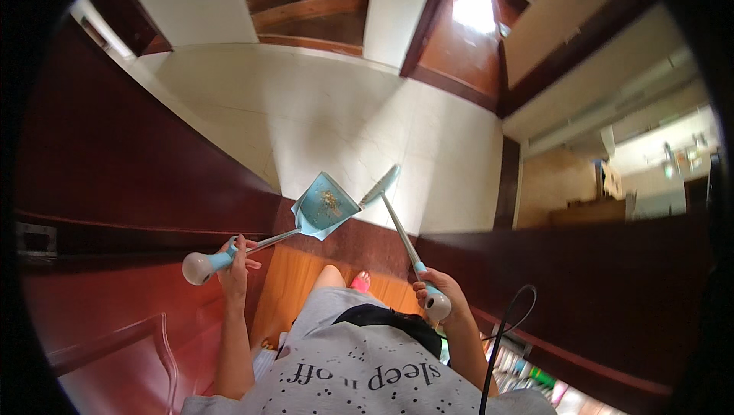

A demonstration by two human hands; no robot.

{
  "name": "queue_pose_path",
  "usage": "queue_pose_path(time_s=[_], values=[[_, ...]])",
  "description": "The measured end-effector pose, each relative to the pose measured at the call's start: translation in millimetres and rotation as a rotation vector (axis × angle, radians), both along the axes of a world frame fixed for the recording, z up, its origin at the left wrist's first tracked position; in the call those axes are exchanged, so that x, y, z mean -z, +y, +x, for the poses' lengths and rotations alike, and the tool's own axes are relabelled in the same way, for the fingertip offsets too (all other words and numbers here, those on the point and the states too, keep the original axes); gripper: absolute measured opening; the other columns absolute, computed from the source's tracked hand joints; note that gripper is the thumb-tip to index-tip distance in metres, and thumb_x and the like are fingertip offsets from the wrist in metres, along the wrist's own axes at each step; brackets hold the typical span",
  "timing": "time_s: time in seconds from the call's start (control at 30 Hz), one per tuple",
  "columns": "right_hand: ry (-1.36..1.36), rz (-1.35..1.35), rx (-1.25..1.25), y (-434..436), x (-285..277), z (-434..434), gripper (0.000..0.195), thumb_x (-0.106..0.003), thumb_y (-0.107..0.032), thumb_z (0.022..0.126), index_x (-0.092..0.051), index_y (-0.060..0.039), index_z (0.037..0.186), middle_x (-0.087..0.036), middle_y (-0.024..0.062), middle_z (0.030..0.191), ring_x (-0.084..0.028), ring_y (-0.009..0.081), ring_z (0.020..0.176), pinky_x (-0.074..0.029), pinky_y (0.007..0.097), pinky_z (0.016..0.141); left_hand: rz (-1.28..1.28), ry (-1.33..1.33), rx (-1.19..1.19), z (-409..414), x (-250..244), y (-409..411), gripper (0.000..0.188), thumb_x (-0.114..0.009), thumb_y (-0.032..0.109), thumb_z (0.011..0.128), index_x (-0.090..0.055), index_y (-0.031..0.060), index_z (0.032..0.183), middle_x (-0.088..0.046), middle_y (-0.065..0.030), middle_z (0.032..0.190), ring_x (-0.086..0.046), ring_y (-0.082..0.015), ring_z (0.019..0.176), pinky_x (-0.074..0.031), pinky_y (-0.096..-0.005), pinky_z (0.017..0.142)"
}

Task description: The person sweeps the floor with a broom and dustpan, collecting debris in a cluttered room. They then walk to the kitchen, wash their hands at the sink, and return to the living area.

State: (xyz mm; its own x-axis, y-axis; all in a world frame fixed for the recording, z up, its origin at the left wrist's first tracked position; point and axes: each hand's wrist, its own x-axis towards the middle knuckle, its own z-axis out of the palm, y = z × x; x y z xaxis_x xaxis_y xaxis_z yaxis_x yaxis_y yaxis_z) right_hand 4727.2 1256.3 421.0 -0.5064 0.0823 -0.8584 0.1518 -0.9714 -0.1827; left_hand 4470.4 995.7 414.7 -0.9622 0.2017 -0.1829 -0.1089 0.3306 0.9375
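My left hand (236,268) is closed around the long handle of a light blue dustpan (312,217), below its pale knob end. Tan crumbs of debris (329,201) lie in the pan, which is held over the dark red threshold strip. My right hand (444,294) grips the blue and white handle end of a broom (398,223). The broom's bristles (373,191) are beside the pan's right corner, over the pale tiles; whether they touch the pan I cannot tell.
A dark red threshold (355,240) parts the wooden floor (287,289) from the pale tiled floor (338,105). Dark red door panels (143,157) flank me on both sides. Wooden stairs (309,13) rise ahead. A black cable (502,329) hangs at my right.
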Motion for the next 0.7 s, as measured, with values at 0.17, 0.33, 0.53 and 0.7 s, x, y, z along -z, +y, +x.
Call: queue_pose_path(time_s=[0.17,0.33,0.53,0.7], values=[[0.026,0.047,-0.035,79.1,-24.0,-98.5,0.008,-0.050,-0.008,0.083,-0.045,-0.0035,0.087,-0.048,0.0032,0.064,-0.048,0.0090,0.046,-0.043,0.0190,0.038,0.092,-0.041,-0.112,-67.9,-14.4,49.1,0.031,-0.048,0.027,0.088,-0.054,-0.0028,0.085,-0.060,-0.0078,0.077,-0.054,-0.0097,0.049,-0.044,-0.0194,0.041],[-0.008,-0.064,0.007,162.2,-27.6,-202.5,0.015,-0.053,-0.009,0.083,-0.039,-0.0076,0.088,-0.045,0.0039,0.063,-0.047,0.0106,0.045,-0.045,0.0221,0.039,0.098,-0.113,-0.239,-167.0,9.8,108.3,0.028,-0.050,0.028,0.087,-0.053,0.0000,0.086,-0.059,-0.0059,0.077,-0.054,-0.0101,0.050,-0.044,-0.0197,0.040],[0.023,-0.195,-0.030,248.3,-46.2,-337.5,0.014,-0.050,-0.010,0.083,-0.037,-0.0072,0.081,-0.045,0.0015,0.065,-0.047,0.0094,0.049,-0.045,0.0238,0.044,0.208,-0.059,-0.329,-272.1,12.6,178.4,0.024,-0.051,0.023,0.086,-0.056,-0.0010,0.084,-0.059,-0.0058,0.073,-0.053,-0.0090,0.051,-0.044,-0.0193,0.038],[0.059,-0.369,0.007,309.0,-29.5,-485.9,0.013,-0.048,-0.012,0.084,-0.040,-0.0062,0.076,-0.046,0.0011,0.065,-0.048,0.0099,0.051,-0.046,0.0226,0.049,0.234,-0.017,-0.466,-382.5,22.8,213.8,0.030,-0.055,0.027,0.084,-0.055,-0.0024,0.082,-0.058,-0.0087,0.072,-0.051,-0.0105,0.048,-0.046,-0.0218,0.038]])
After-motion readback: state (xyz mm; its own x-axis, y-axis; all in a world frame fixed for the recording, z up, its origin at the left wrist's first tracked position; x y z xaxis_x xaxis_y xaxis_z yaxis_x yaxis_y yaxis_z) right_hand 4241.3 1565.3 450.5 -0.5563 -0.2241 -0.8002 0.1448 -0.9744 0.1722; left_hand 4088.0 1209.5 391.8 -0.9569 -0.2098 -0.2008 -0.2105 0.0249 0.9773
